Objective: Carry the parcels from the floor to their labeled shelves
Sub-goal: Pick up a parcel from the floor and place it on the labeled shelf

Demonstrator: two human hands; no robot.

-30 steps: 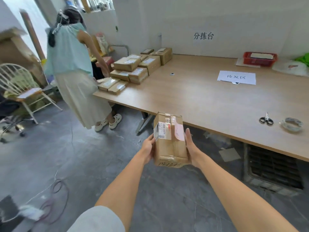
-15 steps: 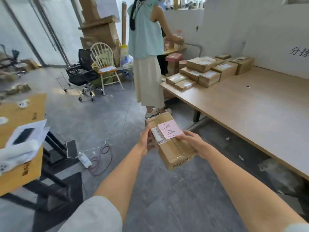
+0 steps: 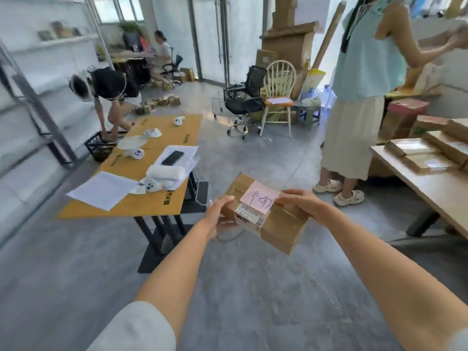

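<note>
Grip state: both hands are closed on one cardboard parcel [image 3: 266, 214], which is held in mid-air at about waist height over the grey floor [image 3: 240, 300], between the orange surface [image 3: 157, 153] on the left side and the wooden surface [image 3: 430, 188] on the right. The left hand [image 3: 219, 215] is clamped on the parcel's near-left end, thumb on top and fingers wrapped below. The right hand [image 3: 301, 205] is laid over the far-right top edge, fingers curled across the tape.

Handling, as judged: a stiff, taped carton is indicated, square-edged and undented; it is carried by fingertips alone with no sag at the wrists, so a light load is assumed. The tape bands look glossy and may be slippery; bare cardboard at the two short ends is judged the better hold. Contents cannot be told.

Orientation: the long axis runs from upper left, away from the body, to lower right, nearer it. The top face is tilted toward the camera, with a pink handwritten note [image 3: 259, 197] and a barcode label [image 3: 250, 215] facing up and readable.

Metal shelves [image 3: 38, 107] are seen at far left, well apart from the parcel.
</note>
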